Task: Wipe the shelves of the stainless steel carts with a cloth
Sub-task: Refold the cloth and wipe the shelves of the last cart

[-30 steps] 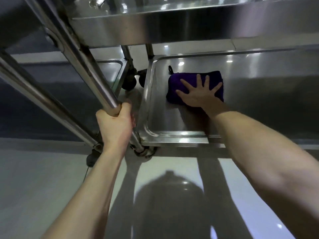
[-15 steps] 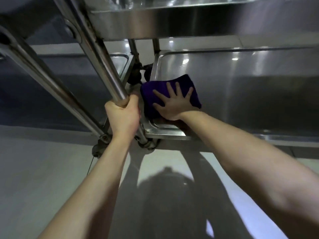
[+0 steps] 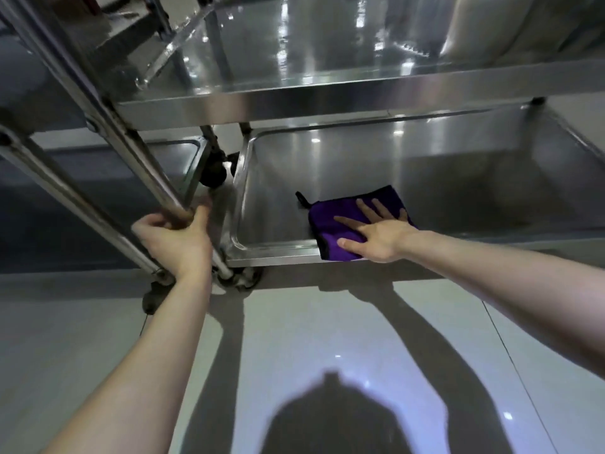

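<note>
— So where is the cloth?

— Centre of the frame, a little right. A folded purple cloth with black edging (image 3: 330, 224) lies on the lowest shiny steel tray shelf (image 3: 458, 178) of the cart, at its near edge, one corner lapping over the rim. A small black loop (image 3: 299, 196) sticks out at its upper left corner.

— And the hands?

— The right hand (image 3: 376, 237) lies flat on the cloth, fingers straight and spread wide, palm pressing down. The left hand (image 3: 176, 237), left of centre, is wrapped round a slanting round steel post (image 3: 142, 158) at the cart's corner, fingers curled about it just above the lowest shelf.

— Anything else round about?

— A second steel shelf (image 3: 294, 106) runs across the upper part of the frame, above the cloth. Further left sits another steel cart's low shelf (image 3: 121, 191), with a black caster wheel (image 3: 212, 173) between the two. Pale glossy floor tiles (image 3: 65, 339) fill the bottom of the frame, the person's dark shadow (image 3: 334, 421) lying on them.
</note>
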